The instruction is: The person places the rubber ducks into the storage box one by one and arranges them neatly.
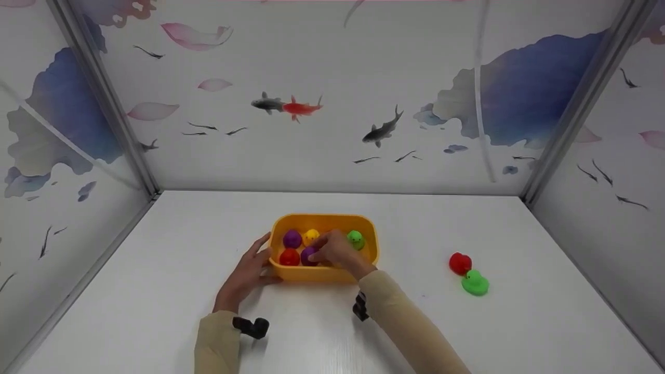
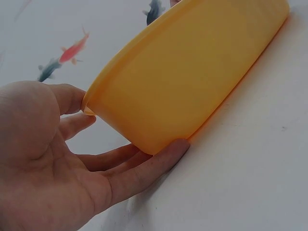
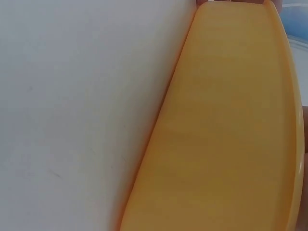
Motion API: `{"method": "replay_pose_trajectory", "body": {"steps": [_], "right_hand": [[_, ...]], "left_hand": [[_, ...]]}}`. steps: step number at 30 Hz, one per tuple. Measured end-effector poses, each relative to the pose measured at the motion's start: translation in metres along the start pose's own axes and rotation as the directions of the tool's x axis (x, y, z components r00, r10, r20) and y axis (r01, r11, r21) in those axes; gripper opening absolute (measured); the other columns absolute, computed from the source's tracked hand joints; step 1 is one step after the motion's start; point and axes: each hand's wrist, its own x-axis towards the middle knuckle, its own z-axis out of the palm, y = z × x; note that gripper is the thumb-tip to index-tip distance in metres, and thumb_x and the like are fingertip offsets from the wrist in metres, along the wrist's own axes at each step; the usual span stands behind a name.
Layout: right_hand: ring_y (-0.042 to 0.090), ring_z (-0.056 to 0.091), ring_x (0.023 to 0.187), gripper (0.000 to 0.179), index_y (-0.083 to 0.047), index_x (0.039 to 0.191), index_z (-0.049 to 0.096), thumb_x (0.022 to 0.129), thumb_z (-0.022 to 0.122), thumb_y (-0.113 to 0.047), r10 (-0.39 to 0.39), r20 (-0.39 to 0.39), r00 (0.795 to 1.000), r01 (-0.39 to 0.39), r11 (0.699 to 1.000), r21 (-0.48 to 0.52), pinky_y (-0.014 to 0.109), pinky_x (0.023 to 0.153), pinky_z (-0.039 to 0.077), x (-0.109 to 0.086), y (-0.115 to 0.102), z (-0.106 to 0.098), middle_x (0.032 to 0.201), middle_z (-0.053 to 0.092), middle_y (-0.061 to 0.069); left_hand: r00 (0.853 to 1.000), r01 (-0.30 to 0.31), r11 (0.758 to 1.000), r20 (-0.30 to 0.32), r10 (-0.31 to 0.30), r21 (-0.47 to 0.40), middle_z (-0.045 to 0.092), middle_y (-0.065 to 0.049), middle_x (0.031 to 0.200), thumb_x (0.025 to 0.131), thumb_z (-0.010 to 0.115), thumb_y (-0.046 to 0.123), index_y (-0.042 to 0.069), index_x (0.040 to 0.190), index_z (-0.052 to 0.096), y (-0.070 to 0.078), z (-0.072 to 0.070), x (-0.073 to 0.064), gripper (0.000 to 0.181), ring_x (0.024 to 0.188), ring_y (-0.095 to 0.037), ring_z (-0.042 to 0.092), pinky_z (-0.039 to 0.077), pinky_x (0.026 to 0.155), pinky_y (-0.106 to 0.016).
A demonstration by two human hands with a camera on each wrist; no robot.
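Note:
A yellow plastic tub [image 1: 323,274] stands on the white table. My left hand [image 1: 249,272] holds its left end, fingers along the side and one digit low at the front corner; the left wrist view shows this hand [image 2: 72,159] against the tub's wall [image 2: 178,72]. My right hand [image 1: 337,250] reaches inside over the front rim, its fingertips pinching a purple toy duck [image 1: 307,257]. Around it in the tub lie a red toy duck [image 1: 289,257], another purple one [image 1: 292,239], a yellow one [image 1: 311,237] and a green one [image 1: 356,239]. The right hand partly covers the tub's inside.
To the right of the tub, a red toy duck [image 1: 460,264] and a green toy duck [image 1: 475,283] lie side by side on the table [image 1: 519,322]. Panels printed with fish and petals [image 1: 332,150] enclose the table at the back and both sides.

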Motion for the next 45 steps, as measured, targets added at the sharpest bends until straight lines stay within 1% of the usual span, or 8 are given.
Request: {"method": "replay_pose_trajectory", "body": {"steps": [3, 9, 15, 19, 27, 35, 42, 45], "right_hand": [[0.022, 0.064, 0.095, 0.021, -0.011, 0.107, 0.078, 0.086, 0.076, -0.006, -0.026, 0.001, 1.0, 0.026, 1.0, -0.012, 0.034, 0.092, 0.06, -0.001, 0.002, -0.004, 0.108, 0.072, 0.006], [0.022, 0.063, 0.103, 0.028, -0.009, 0.114, 0.075, 0.086, 0.077, -0.011, -0.11, -0.039, 0.993, 0.103, 0.984, -0.147, 0.035, 0.098, 0.057, -0.007, 0.004, -0.02, 0.115, 0.072, 0.008], [0.023, 0.067, 0.101, 0.029, -0.004, 0.116, 0.073, 0.088, 0.076, -0.01, -0.222, -0.036, 0.974, 0.217, 0.971, -0.101, 0.031, 0.09, 0.061, -0.027, 0.009, -0.038, 0.118, 0.072, 0.015], [0.025, 0.065, 0.105, 0.024, -0.009, 0.112, 0.075, 0.089, 0.074, -0.01, -0.271, -0.065, 0.96, 0.262, 0.958, -0.12, 0.032, 0.089, 0.061, -0.044, 0.014, -0.05, 0.12, 0.071, 0.016], [0.026, 0.064, 0.116, 0.025, -0.012, 0.115, 0.074, 0.09, 0.074, -0.01, -0.223, -0.175, 0.959, 0.219, 0.975, -0.046, 0.036, 0.096, 0.059, -0.067, 0.03, -0.084, 0.125, 0.069, 0.011], [0.03, 0.063, 0.122, 0.033, -0.014, 0.125, 0.068, 0.093, 0.072, -0.019, -0.185, -0.249, 0.951, 0.164, 0.981, -0.102, 0.042, 0.103, 0.055, -0.089, 0.044, -0.123, 0.132, 0.065, 0.012], [0.031, 0.062, 0.123, 0.044, -0.012, 0.128, 0.066, 0.091, 0.074, -0.033, -0.238, -0.293, 0.926, 0.19, 0.965, -0.183, 0.042, 0.101, 0.056, -0.111, 0.063, -0.158, 0.131, 0.066, 0.013], [0.03, 0.063, 0.122, 0.048, -0.012, 0.129, 0.066, 0.089, 0.075, -0.037, -0.27, -0.302, 0.914, 0.219, 0.957, -0.193, 0.033, 0.098, 0.057, -0.118, 0.072, -0.174, 0.131, 0.066, 0.013]], "left_hand": [[1.0, -0.003, 1.0, 0.004, 0.003, -0.006, 0.038, -0.016, 0.16, 0.105, 0.045, 0.037, 0.033, 0.16, 0.021, 0.0, 0.001, 0.001, 0.06, 0.135, -0.036, 0.054, 0.059, 0.096, -0.041], [1.0, -0.014, 1.0, 0.022, 0.014, -0.003, 0.035, -0.015, 0.162, 0.106, 0.044, 0.038, 0.033, 0.16, 0.019, -0.001, 0.002, -0.001, 0.06, 0.135, -0.036, 0.054, 0.058, 0.097, -0.041], [1.0, -0.01, 1.0, 0.014, 0.01, -0.007, 0.036, -0.015, 0.161, 0.105, 0.045, 0.038, 0.035, 0.16, 0.02, -0.003, -0.002, 0.0, 0.06, 0.135, -0.036, 0.053, 0.058, 0.097, -0.041], [1.0, 0.005, 1.0, 0.014, -0.005, -0.016, 0.037, -0.016, 0.161, 0.105, 0.045, 0.038, 0.035, 0.16, 0.02, -0.004, -0.004, 0.002, 0.06, 0.137, -0.037, 0.052, 0.058, 0.096, -0.042], [1.0, 0.01, 1.0, 0.017, -0.009, -0.02, 0.038, -0.015, 0.16, 0.105, 0.045, 0.039, 0.036, 0.159, 0.021, -0.004, -0.003, 0.002, 0.059, 0.137, -0.036, 0.051, 0.058, 0.097, -0.042], [0.999, -0.013, 0.999, 0.029, 0.014, -0.03, 0.034, -0.014, 0.163, 0.106, 0.044, 0.04, 0.036, 0.16, 0.02, -0.003, -0.002, 0.002, 0.058, 0.14, -0.036, 0.048, 0.057, 0.099, -0.043], [1.0, -0.016, 1.0, 0.022, 0.016, -0.015, 0.038, -0.013, 0.161, 0.105, 0.046, 0.04, 0.037, 0.159, 0.021, -0.004, -0.002, 0.002, 0.06, 0.133, -0.033, 0.055, 0.058, 0.097, -0.04], [1.0, -0.017, 1.0, 0.025, 0.017, -0.023, 0.039, -0.014, 0.16, 0.105, 0.045, 0.039, 0.036, 0.159, 0.021, -0.004, -0.003, 0.002, 0.059, 0.133, -0.034, 0.055, 0.058, 0.096, -0.041]]}}
